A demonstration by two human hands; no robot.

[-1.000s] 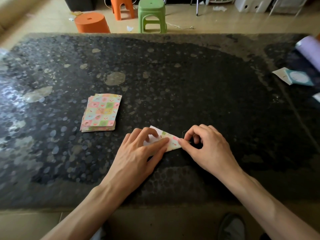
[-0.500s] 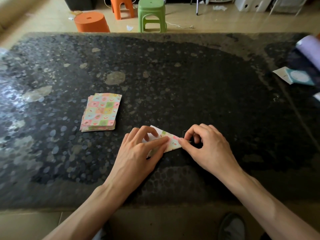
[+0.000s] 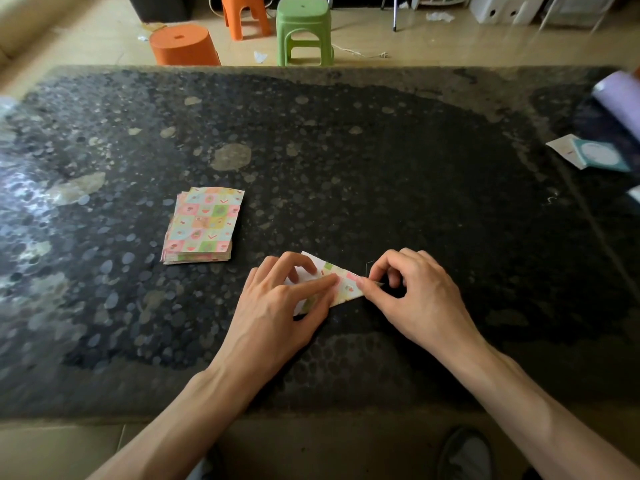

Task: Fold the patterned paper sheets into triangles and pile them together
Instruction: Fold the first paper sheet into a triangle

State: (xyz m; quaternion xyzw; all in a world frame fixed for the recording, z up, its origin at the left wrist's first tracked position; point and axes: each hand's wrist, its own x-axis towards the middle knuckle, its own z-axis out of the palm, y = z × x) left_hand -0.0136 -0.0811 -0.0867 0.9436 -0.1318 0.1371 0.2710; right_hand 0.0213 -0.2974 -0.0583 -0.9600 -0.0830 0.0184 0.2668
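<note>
A stack of pastel checked paper sheets [image 3: 202, 225] lies on the dark stone table [image 3: 381, 168], left of centre. Near the front edge lies one patterned sheet [image 3: 346, 289], partly folded, with its white back showing at the top. My left hand [image 3: 277, 313] covers the sheet's left part, the forefinger stretched flat along the fold and pressing it down. My right hand [image 3: 415, 299] pinches the sheet's right corner between thumb and forefinger, its other fingers curled. Most of the sheet is hidden under my left hand.
A purple roll [image 3: 620, 98] and a teal and white card [image 3: 599, 155] lie at the table's right edge. Beyond the far edge stand two orange stools [image 3: 183, 45] [image 3: 244, 15] and a green stool [image 3: 304, 29]. A shoe [image 3: 464, 455] shows below the front edge.
</note>
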